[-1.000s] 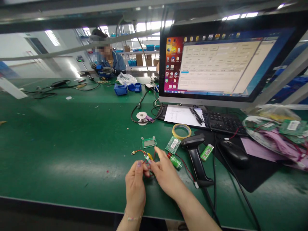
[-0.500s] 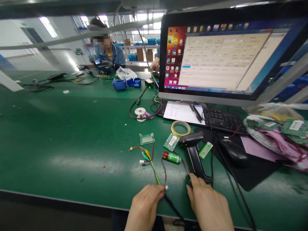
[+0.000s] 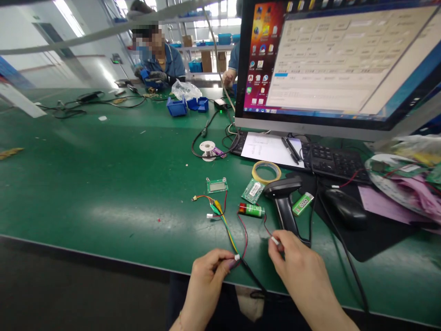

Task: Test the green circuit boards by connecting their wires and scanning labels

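Note:
My left hand (image 3: 206, 276) pinches a small white connector (image 3: 237, 257) on the red wire near the front edge of the green table (image 3: 103, 184). My right hand (image 3: 303, 271) pinches another white connector (image 3: 274, 240) on the wire that runs from the green battery (image 3: 252, 210). A yellow-green cable (image 3: 227, 227) with clips (image 3: 216, 207) lies between them and two small circuit boards (image 3: 217, 185) (image 3: 253, 190). The black barcode scanner (image 3: 284, 202) stands right beside my right hand.
A monitor (image 3: 337, 64), keyboard (image 3: 330, 161), mouse (image 3: 344, 209), tape roll (image 3: 266, 172), a green battery pack (image 3: 302, 203) and a paper with pens (image 3: 268, 149) sit at the right. Bags of boards (image 3: 406, 179) lie far right. A person works at the far end by blue bins (image 3: 177, 106).
My hands left the clips in the middle and came back to the table's front edge. Each now pinches a white connector; the right hand rose from the scanner's base to the battery lead.

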A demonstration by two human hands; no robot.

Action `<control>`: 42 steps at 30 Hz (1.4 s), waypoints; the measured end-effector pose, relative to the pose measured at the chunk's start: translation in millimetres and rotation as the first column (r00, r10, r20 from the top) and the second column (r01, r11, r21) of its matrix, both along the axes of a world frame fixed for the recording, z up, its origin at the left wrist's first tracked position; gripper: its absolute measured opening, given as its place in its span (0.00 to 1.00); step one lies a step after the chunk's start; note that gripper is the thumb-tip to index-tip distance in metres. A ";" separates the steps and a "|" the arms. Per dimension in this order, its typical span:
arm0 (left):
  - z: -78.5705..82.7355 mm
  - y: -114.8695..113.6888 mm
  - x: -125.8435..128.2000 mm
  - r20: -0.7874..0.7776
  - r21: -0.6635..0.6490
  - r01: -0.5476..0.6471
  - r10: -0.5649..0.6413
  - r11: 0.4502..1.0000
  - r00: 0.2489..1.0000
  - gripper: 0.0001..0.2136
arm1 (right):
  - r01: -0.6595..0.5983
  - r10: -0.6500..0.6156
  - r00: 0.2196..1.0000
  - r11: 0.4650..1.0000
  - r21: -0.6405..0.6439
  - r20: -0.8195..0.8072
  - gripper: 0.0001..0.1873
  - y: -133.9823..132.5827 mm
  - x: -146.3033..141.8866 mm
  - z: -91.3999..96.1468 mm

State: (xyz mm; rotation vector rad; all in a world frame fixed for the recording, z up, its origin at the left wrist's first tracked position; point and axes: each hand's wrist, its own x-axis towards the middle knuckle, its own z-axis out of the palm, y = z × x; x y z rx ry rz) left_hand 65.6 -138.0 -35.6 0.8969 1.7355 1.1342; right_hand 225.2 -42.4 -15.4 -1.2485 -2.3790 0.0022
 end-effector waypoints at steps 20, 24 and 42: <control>-12.7 27.9 10.4 -0.410 0.409 0.128 0.057 0.903 0.910 0.07 | -0.517 0.395 0.792 0.840 -0.165 -0.465 0.05 26.2 -11.5 -23.2; -11.4 27.9 10.5 -0.429 0.428 0.149 0.055 0.891 0.902 0.07 | -0.553 0.467 0.787 0.824 -0.126 -0.402 0.05 30.5 -14.0 -22.4; -7.9 31.4 11.3 -0.634 0.231 0.243 -0.043 0.942 0.772 0.07 | -0.706 0.649 0.698 0.694 -0.141 -0.302 0.10 40.9 -16.6 -27.9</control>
